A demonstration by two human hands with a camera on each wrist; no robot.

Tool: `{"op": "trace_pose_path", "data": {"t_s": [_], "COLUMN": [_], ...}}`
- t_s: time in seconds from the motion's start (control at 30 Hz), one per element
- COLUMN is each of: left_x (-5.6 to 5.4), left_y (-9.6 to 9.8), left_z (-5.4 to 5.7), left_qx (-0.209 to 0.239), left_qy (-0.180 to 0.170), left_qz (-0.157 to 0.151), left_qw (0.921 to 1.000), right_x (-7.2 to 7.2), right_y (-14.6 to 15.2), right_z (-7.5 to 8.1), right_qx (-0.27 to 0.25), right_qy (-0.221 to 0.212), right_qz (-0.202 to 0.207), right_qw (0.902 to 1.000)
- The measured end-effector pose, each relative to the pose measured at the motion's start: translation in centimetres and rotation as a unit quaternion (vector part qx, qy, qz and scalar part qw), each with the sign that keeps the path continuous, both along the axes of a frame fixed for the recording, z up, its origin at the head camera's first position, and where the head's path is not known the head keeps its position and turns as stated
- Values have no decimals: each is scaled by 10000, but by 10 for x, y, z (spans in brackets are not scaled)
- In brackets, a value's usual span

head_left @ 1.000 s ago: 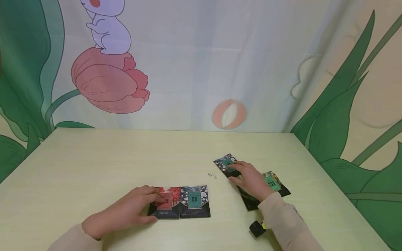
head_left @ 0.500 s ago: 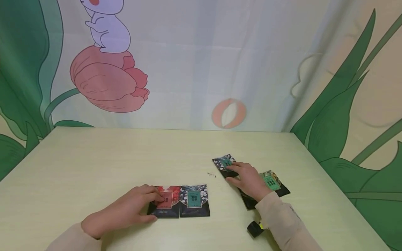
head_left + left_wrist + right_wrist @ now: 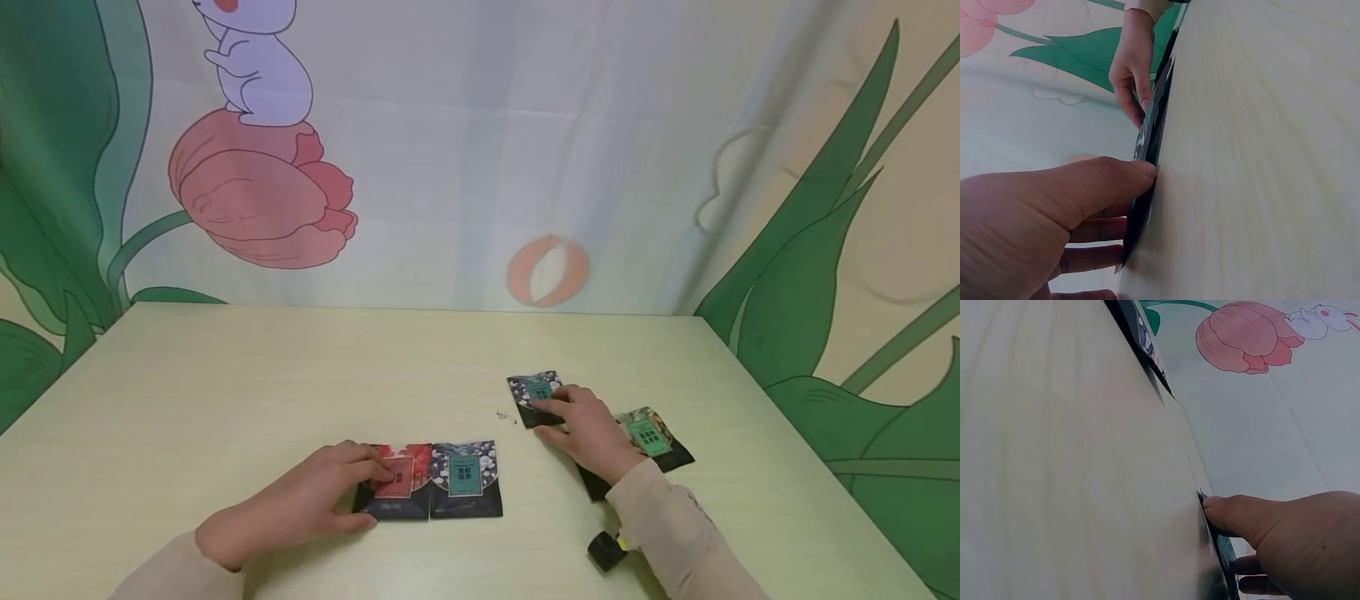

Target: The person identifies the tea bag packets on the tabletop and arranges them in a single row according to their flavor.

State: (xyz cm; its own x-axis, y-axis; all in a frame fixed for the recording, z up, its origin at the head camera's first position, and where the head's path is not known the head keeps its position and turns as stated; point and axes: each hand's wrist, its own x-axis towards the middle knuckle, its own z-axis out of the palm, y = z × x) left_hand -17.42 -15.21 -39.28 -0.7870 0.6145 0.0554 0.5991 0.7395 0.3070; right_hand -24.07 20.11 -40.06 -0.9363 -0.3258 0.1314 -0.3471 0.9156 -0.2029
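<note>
My left hand [image 3: 300, 500] rests its fingers on a red-and-black sachet [image 3: 411, 479], thumb at the near left corner. Against that sachet's right edge lies a blue floral sachet [image 3: 465, 477] with a teal label. Farther right, my right hand [image 3: 588, 433] holds another blue floral sachet [image 3: 534, 389] against the table, index finger over its label. The right wrist view shows the thumb of the right hand [image 3: 1297, 531] at that sachet's edge. Beneath the right palm, a dark packet [image 3: 595, 486] is mostly hidden. Beside it lies a green-labelled sachet [image 3: 649, 437].
The pale wooden table [image 3: 300, 367] ends at a hanging cloth [image 3: 420, 167] printed with a rabbit, flowers and leaves. Small dark marks [image 3: 506, 416] are on the tabletop between the sachets. A black wrist-worn device [image 3: 606, 550] sits by the right sleeve.
My right hand has shifted slightly left, turning the blue floral sachet under it from a slant to nearly straight. The left hand and its two sachets stay in place.
</note>
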Motion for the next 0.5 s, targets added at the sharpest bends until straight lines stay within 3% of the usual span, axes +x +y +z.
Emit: {"op": "trace_pose_path", "data": {"t_s": [0.5], "left_x": [0], "left_y": [0], "left_z": [1], "left_qx": [37], "left_qy": [47], "left_qz": [-104], "left_qw": [9999], "right_x": [8], "right_y": [-9], "right_z": [1], "right_qx": [531], "right_qy": [266], "right_qz": [261], "right_qw": [9979]}}
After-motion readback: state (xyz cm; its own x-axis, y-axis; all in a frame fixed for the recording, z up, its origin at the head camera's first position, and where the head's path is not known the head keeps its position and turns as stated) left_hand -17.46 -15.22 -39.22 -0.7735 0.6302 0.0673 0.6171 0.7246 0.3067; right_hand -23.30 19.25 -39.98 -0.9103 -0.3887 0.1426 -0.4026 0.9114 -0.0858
